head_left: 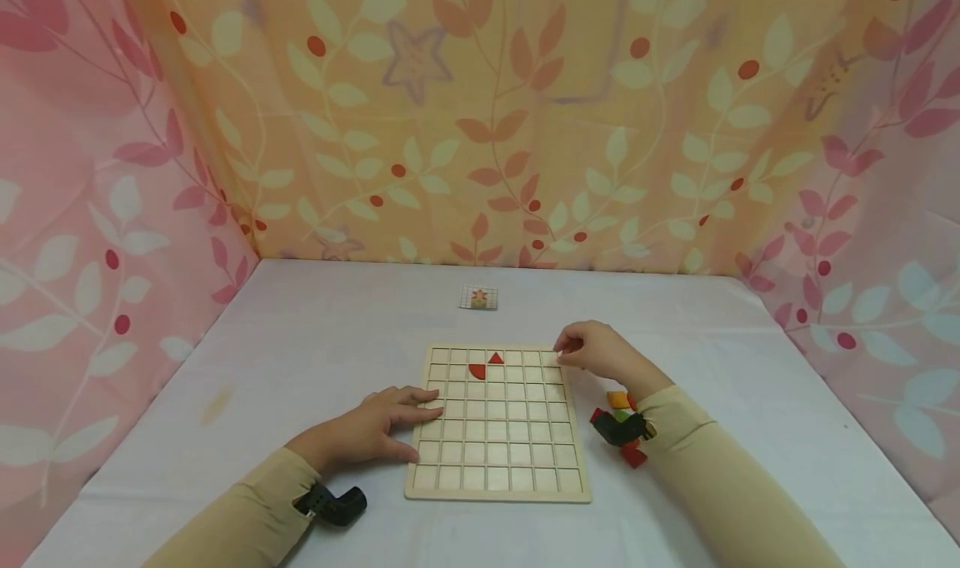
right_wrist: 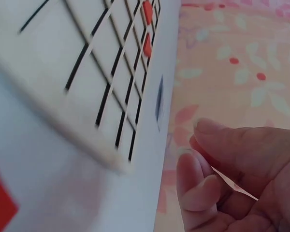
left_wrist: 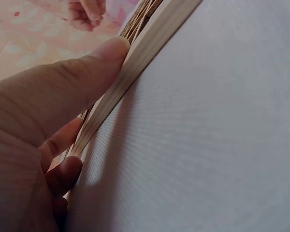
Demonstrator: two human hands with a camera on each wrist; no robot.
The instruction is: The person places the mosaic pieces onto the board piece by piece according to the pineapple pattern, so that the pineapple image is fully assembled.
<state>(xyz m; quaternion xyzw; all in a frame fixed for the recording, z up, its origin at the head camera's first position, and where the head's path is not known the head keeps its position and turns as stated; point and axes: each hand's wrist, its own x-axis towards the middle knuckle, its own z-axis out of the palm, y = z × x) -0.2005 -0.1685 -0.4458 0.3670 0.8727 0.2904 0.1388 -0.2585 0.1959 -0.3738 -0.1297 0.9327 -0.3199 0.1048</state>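
A wooden grid board (head_left: 498, 495) lies on the white table, with a red triangle (head_left: 496, 358) and a red quarter-round piece (head_left: 477, 371) near its far edge. My left hand (head_left: 367, 426) rests on the board's left edge, fingers spread. In the left wrist view, the thumb (left_wrist: 106, 55) touches the wooden rim (left_wrist: 135, 65). At the far right corner is my right hand (head_left: 603, 356). The right wrist view shows its fingers (right_wrist: 198, 188) loosely curled, with nothing visible between them and the thumb; whether it touches the board I cannot tell.
A small patterned card (head_left: 478, 297) lies beyond the board. Several red, yellow and green pieces (head_left: 633, 456) sit right of the board, partly hidden by the right wrist's black device (head_left: 618, 428). Patterned cloth (head_left: 495, 135) stands behind the table and at both sides.
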